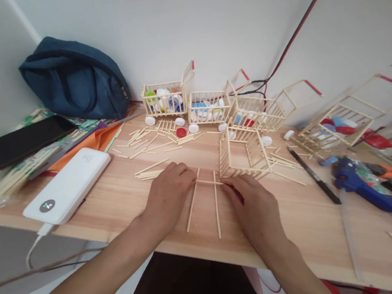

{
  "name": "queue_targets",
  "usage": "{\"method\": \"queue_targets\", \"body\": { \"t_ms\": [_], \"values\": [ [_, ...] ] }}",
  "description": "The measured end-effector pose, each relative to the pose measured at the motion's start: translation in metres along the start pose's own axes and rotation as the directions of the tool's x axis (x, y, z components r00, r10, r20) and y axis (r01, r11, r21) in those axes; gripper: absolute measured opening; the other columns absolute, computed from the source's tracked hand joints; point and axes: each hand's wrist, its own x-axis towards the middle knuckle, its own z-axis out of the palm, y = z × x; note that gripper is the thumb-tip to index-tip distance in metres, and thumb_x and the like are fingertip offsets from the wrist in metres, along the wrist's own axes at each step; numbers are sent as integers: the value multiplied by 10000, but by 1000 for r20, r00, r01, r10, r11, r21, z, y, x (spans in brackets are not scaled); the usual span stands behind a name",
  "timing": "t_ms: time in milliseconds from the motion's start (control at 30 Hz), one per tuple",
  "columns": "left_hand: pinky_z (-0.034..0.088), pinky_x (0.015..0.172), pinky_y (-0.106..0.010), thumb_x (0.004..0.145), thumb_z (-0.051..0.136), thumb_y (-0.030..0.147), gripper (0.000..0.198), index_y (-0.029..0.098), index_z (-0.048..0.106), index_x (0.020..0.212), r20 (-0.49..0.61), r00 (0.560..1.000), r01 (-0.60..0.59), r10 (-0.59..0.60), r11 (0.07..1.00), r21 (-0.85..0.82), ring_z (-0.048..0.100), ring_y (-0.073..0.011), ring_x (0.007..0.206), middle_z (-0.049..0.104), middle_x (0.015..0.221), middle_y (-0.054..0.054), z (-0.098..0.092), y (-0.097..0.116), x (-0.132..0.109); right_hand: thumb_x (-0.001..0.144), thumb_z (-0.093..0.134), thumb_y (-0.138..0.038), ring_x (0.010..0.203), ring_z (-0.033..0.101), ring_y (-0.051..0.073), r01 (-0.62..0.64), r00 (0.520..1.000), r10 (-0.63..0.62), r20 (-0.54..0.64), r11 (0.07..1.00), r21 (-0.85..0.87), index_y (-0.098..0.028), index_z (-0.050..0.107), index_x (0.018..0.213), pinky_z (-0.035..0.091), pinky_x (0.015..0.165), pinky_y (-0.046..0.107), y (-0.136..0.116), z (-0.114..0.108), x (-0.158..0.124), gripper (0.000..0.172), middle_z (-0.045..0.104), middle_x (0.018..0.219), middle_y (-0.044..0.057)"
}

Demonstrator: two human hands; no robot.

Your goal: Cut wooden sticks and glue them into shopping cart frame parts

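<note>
A short wooden stick [208, 182] lies crosswise over two longer sticks near the front of the desk. My left hand [169, 194] is closed, its fingertips pinching the left end of that short stick. At the other end my right hand [257, 204] pinches it between thumb and fingers. Below the crosspiece run the left long stick [192, 208] and the right long stick [217, 207], roughly side by side and pointing towards me. Just beyond my right hand stands an open stick frame [246, 171], shaped like a basket.
Small stick-built carts [165, 114] holding bottle caps stand along the wall. Cut sticks [147, 141] lie scattered before them. On the left are a white power bank [68, 184], a phone [22, 140] and a blue bag [77, 81]. A pen [315, 176] and blue glue gun [364, 186] lie right.
</note>
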Motion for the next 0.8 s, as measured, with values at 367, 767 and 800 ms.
{"method": "queue_targets", "body": {
  "t_ms": [367, 767, 800],
  "values": [
    [440, 824, -321, 938, 490, 213, 151, 186, 629, 886, -12, 1000, -23, 22, 999, -36, 523, -178, 895, 604, 902, -25, 4, -2, 0, 921, 521, -267, 882, 628, 187, 104, 994, -105, -26, 994, -21, -220, 628, 1021, 484, 700, 283, 2, -6, -14, 154, 642, 973, 51],
    [441, 805, -316, 950, 460, 211, 182, 182, 628, 885, 8, 1000, -25, 25, 999, -23, 513, -177, 891, 592, 907, -29, 4, 1, 3, 944, 487, -270, 889, 642, 164, 220, 975, -220, -3, 975, -6, -225, 693, 1071, 513, 743, 258, -2, -4, -27, 246, 664, 1002, 70],
    [442, 800, -316, 949, 463, 216, 181, 183, 629, 887, 11, 1000, -21, 21, 1000, -17, 515, -177, 893, 593, 909, -28, 4, 1, 3, 943, 490, -269, 885, 642, 165, 227, 974, -227, -3, 974, -12, -225, 696, 1073, 513, 739, 260, -2, -4, -27, 247, 664, 1004, 71]
  ]
}}
